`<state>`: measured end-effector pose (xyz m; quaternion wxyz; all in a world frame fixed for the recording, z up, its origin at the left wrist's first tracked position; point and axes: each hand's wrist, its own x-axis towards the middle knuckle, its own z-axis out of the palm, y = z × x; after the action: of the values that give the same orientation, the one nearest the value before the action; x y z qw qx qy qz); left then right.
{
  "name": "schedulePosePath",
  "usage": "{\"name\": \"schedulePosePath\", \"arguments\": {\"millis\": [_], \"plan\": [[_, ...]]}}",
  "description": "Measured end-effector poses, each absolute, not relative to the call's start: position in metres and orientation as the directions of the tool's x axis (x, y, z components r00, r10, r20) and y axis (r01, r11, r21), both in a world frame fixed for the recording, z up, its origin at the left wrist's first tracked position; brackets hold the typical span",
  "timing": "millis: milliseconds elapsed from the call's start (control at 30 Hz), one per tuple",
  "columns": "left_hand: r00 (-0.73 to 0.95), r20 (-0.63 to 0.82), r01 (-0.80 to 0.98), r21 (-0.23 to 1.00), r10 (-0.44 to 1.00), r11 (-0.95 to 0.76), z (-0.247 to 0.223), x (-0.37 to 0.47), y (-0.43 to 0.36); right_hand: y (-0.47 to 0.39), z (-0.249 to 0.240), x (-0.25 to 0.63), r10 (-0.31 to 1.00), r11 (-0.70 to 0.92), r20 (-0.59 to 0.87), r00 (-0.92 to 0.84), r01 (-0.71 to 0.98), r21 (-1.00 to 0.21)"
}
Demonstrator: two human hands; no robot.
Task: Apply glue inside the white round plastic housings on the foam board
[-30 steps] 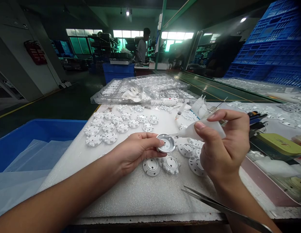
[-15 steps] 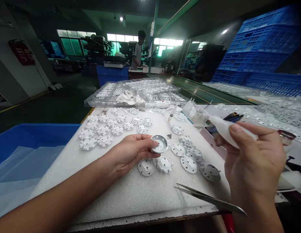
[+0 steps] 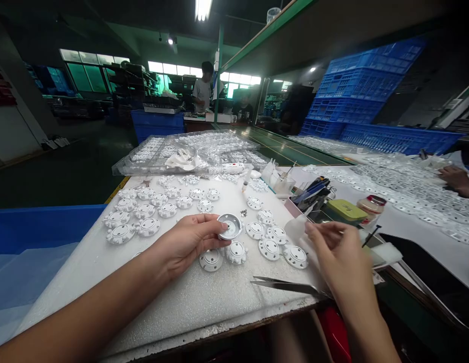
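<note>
Our left hand [image 3: 191,234] pinches a hollow round housing [image 3: 232,228]. The squeeze bottle [image 3: 295,230] is just left of our right hand [image 3: 342,254], finger grip unclear.

Surface [image 3: 174,312]: free strip along nr edge, ctr, btwn L forearm [image 3: 117,297] & tweezers [image 3: 298,287] nr R corner. White discs [image 3: 121,233] crowd L edge, also R side; clear trays [image 3: 143,148] block far edge.
</note>
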<state>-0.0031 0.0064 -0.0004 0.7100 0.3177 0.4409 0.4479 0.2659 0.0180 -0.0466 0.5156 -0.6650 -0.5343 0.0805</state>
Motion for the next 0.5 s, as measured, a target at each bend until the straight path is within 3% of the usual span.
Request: {"name": "schedulePosePath", "arguments": {"millis": [100,167,300,367,500], "plan": [[0.189,-0.352,-0.348,0.849,0.917,0.397,0.001,-0.002,0.005,0.003,-0.037,0.279,0.538,-0.002,0.587,0.605,0.698,-0.716],[0.185,-0.353,-0.345,0.851,0.917,0.397,0.002,-0.002,0.005,0.001,-0.035,0.298,0.431,-0.137,0.653,0.622,0.761,-0.635],[0.189,-0.332,-0.344,0.859,0.924,0.379,0.001,-0.002,0.004,0.011,-0.034,0.336,0.609,-0.274,0.483,0.629,0.739,-0.616],[0.196,-0.327,-0.344,0.86,0.924,0.377,0.0,-0.002,0.004,0.012,-0.031,0.343,0.622,-0.229,0.471,0.626,0.72,-0.655],[0.2,-0.34,-0.343,0.854,0.919,0.391,-0.002,-0.002,0.005,-0.002,-0.016,0.331,0.42,0.037,0.688,0.591,0.747,-0.664]]}}
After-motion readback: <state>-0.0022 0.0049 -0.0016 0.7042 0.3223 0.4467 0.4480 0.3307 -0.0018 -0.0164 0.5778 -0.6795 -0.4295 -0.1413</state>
